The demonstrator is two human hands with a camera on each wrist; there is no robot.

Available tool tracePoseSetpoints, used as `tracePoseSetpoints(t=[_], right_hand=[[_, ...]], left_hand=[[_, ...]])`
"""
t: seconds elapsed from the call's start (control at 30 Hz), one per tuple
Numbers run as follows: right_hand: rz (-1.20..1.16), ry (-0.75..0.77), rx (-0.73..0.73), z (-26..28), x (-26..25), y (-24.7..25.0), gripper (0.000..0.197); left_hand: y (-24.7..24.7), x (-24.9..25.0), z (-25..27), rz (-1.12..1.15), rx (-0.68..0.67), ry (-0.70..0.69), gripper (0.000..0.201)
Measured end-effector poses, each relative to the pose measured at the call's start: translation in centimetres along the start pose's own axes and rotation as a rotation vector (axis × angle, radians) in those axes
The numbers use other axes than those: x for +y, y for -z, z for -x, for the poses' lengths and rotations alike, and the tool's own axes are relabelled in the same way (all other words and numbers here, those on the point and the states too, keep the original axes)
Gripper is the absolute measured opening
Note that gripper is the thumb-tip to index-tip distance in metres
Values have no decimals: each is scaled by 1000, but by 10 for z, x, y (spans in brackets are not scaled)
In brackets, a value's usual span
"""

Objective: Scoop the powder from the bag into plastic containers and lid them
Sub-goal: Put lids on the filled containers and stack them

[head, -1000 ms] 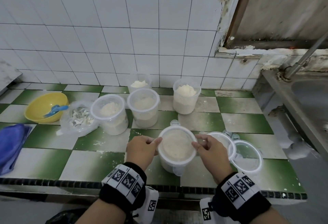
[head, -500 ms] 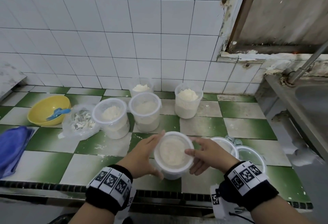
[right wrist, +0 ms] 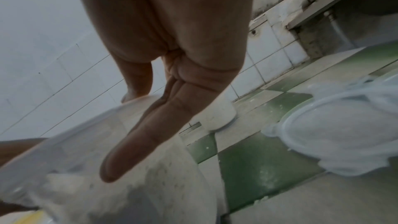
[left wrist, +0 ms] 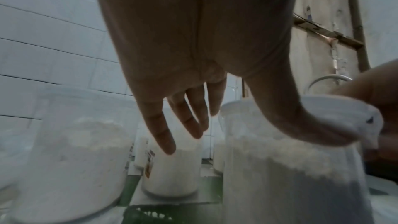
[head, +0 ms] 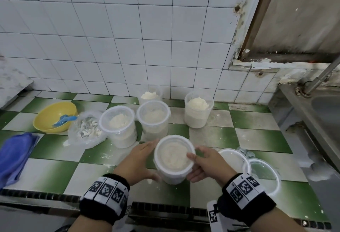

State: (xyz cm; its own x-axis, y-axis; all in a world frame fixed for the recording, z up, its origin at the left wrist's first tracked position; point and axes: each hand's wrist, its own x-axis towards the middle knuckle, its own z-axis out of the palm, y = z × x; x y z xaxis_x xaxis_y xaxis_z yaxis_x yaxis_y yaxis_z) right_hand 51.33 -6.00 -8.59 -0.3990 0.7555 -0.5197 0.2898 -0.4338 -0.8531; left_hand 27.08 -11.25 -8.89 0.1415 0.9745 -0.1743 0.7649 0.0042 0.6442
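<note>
At the counter's [head: 55,173] front edge, both hands are clasping the powder-filled container [head: 173,176]. The left hand [head: 136,160] is hooking its thumb round the rim, fingers straight (pointing toward the other tubs [head: 119,127]). The right hand [head: 207,163] is pressing its thumb on the lid [head: 173,155], fingers wrapping the wall. Spare lids [head: 233,160] are lying just right.

- The way to the wall is barred by two lidded translucent plastic tubs of white powder [head: 118,127].
- Bare green-and-white tiled counter [head: 53,169] is left open front-left.
- The right is crowded by clear round lids [head: 263,174].
</note>
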Motion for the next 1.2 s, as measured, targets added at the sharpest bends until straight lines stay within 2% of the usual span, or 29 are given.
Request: tracePoseSetpoints(t=[0.07,0.17,0.23,0.37,0.53,0.73,0.77,0.83,0.9,0.93,1.03,1.1,1.2], right_hand=[[-18,4,26,-9,-5,-8,45],[-49,2,72,-22,-16,-20,42],[-64,4,91,-29,-22,-25,40],[-51,19,107,-41,-30,-28,37],[-41,21,102,-58,-41,-35,37],[15,-9,76,-62,-54,-28,33],[17,-9,129,-63,-56,-22,32],[2,-10,379,-73,-56,-1,35],[-107,-23,631,-91,-56,29,46],[-185,-34,678,-99,-58,43,50],[-269,-58,585,-122,-60,72,48],[-234,-34,533,-128,-61,78,34],[-227,42,548,-131,-64,81,11]], left_hand=[[9,1,2,89,1,113,104],[10,7,1,236,116,249,47],[5,8,-4,287,211,350,31],[0,11,-16,670,276,477,25],[6,2,-29,736,351,511,23],[17,3,-33,764,335,531,21],[18,4,-33,762,337,534,21],[18,4,-32,740,346,543,23],[18,2,-33,696,343,553,26],[18,1,-34,674,337,560,29],[17,1,-33,632,337,583,33],[17,2,-33,605,347,587,33],[16,4,-33,588,349,591,32]])
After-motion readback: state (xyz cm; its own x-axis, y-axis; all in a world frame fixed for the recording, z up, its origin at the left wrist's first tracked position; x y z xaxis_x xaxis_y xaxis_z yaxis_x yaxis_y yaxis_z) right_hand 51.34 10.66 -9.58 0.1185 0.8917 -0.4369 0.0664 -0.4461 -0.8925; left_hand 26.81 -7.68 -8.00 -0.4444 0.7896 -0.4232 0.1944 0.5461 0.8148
